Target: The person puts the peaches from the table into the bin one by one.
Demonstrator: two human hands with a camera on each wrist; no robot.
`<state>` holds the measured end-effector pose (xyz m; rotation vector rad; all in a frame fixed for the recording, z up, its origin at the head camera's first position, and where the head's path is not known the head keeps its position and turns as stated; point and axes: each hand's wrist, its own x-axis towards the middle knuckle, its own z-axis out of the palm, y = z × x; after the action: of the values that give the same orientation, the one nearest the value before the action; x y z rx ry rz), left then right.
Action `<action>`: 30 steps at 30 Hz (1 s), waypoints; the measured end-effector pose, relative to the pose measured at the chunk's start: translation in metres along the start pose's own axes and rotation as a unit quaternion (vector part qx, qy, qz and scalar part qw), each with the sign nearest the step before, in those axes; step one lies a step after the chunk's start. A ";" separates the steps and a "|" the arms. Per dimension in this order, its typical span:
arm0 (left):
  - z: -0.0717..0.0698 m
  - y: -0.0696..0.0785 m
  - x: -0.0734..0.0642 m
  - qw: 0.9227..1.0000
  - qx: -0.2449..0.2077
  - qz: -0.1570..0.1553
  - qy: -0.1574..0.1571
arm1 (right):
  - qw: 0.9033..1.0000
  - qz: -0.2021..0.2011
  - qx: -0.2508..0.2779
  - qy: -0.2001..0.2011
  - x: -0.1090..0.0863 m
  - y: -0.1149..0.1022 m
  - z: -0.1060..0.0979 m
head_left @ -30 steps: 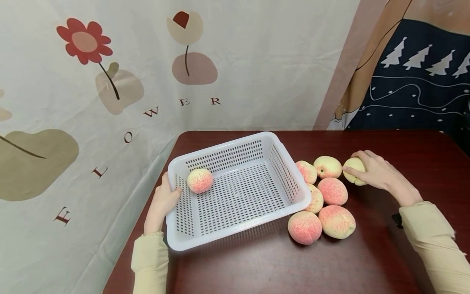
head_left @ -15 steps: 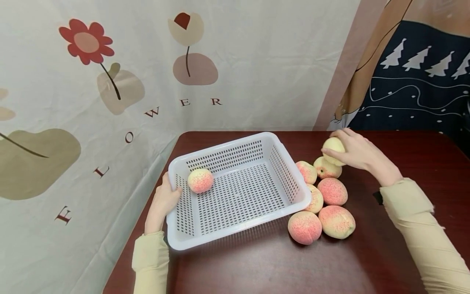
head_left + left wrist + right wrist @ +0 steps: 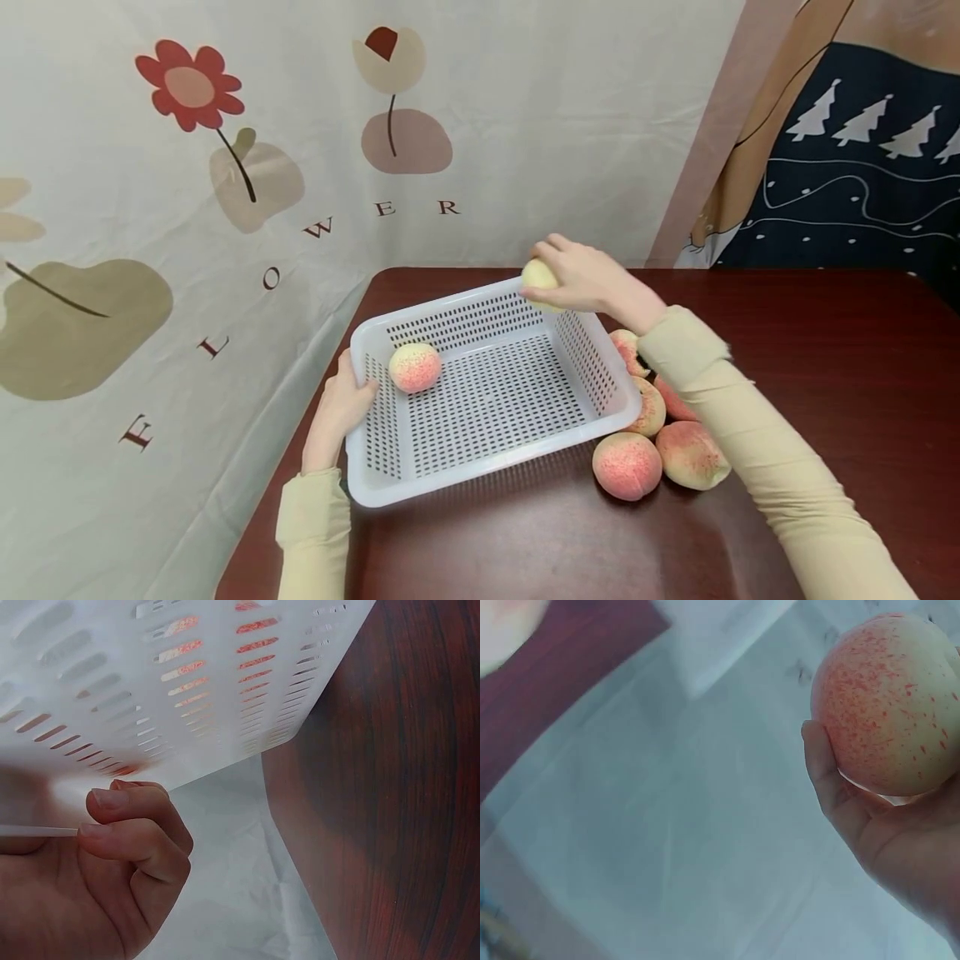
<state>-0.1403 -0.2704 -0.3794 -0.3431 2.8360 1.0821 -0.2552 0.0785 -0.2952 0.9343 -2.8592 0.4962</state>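
A pale yellow peach (image 3: 541,282) is gripped by my right hand (image 3: 581,275) above the far right corner of the basket. In the right wrist view the same peach (image 3: 889,705) shows a red-speckled side, with fingers curled round it. My left hand (image 3: 342,408) holds the left rim of the white perforated basket (image 3: 495,458). Seen from the left wrist, the fingers of the left hand (image 3: 127,855) curl over the edge of the basket (image 3: 202,735). One pink-and-yellow peach (image 3: 415,367) lies inside the basket at its left end.
Several peaches sit close against the basket's right side, among them a pink peach (image 3: 627,467) and a larger yellow-red peach (image 3: 692,455). My right sleeve (image 3: 765,450) partly covers this group. A dark red table (image 3: 540,542) lies beneath, with a printed cloth (image 3: 300,125) behind it.
My right hand has lifted the pale yellow peach from the right of the group and carried it left, over the basket. The left hand stays on the rim.
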 end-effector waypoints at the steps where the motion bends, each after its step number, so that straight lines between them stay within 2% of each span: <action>1: 0.000 0.000 0.000 1.000 0.001 0.001 0.002 | 1.000 -0.009 0.000 -0.007 0.007 -0.006 0.005; 6: 0.001 0.000 0.001 1.000 0.004 0.001 0.004 | 0.998 -0.039 -0.001 -0.055 0.031 -0.030 0.033; 14: -0.001 0.000 0.001 0.999 0.031 0.011 0.017 | 0.988 -0.091 -0.031 -0.120 0.053 -0.054 0.071; 22: 0.001 -0.001 0.001 1.000 0.024 0.009 0.015 | 0.975 -0.096 -0.082 -0.181 0.058 -0.073 0.105; 27: 0.001 -0.001 0.001 0.999 0.025 0.011 0.019 | 0.970 -0.104 -0.113 -0.187 0.060 -0.079 0.115; 30: 0.001 -0.002 0.001 0.999 0.024 0.011 0.019 | 0.970 -0.103 -0.114 -0.188 0.061 -0.081 0.118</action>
<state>-0.1410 -0.2708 -0.3818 -0.3327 2.9003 1.0213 -0.2552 -0.0559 -0.3728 1.3863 -2.9957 -0.0391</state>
